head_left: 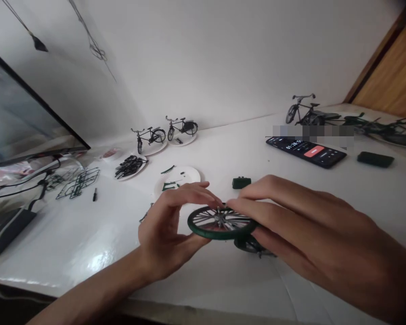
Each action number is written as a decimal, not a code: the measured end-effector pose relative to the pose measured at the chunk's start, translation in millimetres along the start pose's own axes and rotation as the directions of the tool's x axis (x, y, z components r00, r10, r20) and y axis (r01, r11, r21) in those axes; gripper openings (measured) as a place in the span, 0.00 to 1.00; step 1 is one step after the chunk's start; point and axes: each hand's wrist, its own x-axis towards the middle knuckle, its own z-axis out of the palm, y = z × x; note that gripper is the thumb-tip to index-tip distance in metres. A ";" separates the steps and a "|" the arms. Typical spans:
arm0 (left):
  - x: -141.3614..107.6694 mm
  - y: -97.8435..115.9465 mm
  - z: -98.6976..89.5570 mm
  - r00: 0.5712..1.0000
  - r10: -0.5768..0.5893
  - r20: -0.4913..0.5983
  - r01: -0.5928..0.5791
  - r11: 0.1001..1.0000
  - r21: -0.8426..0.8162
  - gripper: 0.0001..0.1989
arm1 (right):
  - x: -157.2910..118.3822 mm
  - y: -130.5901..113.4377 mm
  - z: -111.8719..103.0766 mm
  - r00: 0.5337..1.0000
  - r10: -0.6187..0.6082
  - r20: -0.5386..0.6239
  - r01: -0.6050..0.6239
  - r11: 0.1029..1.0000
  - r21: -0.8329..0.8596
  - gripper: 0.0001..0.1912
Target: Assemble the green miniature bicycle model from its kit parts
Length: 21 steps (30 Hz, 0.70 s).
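The white surface (71, 234) carries model bicycles (152, 137) at 11 o'clock, a phone (306, 151) at 1 o'clock, and a paper plate (177, 178) of green parts (169, 186) at 12 o'clock. The left grip (169, 230) and right grip (301, 230) clasp a green-rimmed wheel (203, 230) between them, fingertips at its hub, with a second wheel (250, 246) just below.

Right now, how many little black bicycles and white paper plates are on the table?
Little black bicycles: 3
White paper plates: 5
Total: 8
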 end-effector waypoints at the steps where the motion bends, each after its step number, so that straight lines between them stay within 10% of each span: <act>1: 0.0 0.7 0.1 1.000 0.016 -0.001 -0.016 1.000 0.000 0.16 | -1.6 0.4 0.1 1.000 -0.024 -0.001 0.024 0.999 -0.026 0.15; 10: 3.2 -4.4 -1.6 0.992 0.101 0.072 -0.113 0.978 0.177 0.13 | -2.6 4.2 5.1 0.995 -0.076 -0.058 0.073 0.995 -0.068 0.14; 21: 3.5 3.0 -1.1 0.967 0.239 0.094 -0.256 0.890 0.376 0.11 | -2.2 -15.3 4.8 0.933 0.344 -0.109 -0.272 0.869 0.413 0.11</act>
